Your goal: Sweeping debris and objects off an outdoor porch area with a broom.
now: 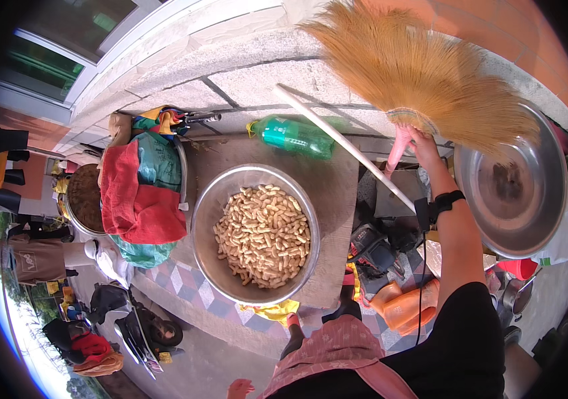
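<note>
My right hand [418, 142] grips the pink handle of a straw broom [413, 75], close under its bristles, which fan out upward against the stone wall. A long pale pole [333, 132] slants past the handle towards my wrist, which wears a black strap. My left hand [240, 388] hangs low at the bottom edge, away from the things on the board; its finger pose is unclear. Before me a steel basin [255, 169] of unshelled peanuts [264, 234] stands on a wooden board [333, 209]. A green plastic bottle [294, 135] lies behind it.
A large steel basin [553, 199] stands at the right. Left of the peanuts, a red cloth [139, 199] covers green plastic bags [159, 159]. Orange rubber gloves [406, 306] and a yellow bag [276, 311] lie near my feet. A motorcycle [139, 329] is at lower left.
</note>
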The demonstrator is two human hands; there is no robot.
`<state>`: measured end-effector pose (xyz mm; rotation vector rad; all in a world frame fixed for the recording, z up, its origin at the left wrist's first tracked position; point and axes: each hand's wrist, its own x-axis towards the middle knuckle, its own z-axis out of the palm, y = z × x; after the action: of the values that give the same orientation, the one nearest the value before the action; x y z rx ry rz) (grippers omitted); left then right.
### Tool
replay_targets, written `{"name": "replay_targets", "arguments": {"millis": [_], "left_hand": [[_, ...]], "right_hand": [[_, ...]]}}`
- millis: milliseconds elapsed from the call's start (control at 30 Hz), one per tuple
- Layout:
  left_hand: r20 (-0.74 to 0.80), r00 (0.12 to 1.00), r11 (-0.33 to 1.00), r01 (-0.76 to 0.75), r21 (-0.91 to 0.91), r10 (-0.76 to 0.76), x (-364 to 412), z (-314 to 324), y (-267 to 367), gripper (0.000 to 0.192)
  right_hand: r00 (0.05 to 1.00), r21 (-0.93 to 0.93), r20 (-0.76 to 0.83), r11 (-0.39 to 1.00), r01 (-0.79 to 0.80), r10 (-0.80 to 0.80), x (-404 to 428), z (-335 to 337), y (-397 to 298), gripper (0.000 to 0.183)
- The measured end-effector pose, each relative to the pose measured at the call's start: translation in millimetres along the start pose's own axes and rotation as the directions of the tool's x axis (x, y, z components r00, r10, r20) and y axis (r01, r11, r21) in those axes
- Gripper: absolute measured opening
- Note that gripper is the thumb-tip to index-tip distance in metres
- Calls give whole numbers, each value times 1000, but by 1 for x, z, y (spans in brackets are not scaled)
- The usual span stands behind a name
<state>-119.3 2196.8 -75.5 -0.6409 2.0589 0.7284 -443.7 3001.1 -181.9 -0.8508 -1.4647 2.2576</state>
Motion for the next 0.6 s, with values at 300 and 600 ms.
{"name": "replay_targets", "arguments": {"millis": [300, 600], "left_hand": [[126, 985, 993, -120, 1, 119, 34, -5, 3, 29], [186, 970, 982, -172, 76, 156, 53, -8, 6, 30]], "right_hand": [[998, -20, -2, 998, 67, -68, -37, -5, -30, 21], [992, -91, 114, 995, -38, 49, -69, -29, -84, 27]]}}
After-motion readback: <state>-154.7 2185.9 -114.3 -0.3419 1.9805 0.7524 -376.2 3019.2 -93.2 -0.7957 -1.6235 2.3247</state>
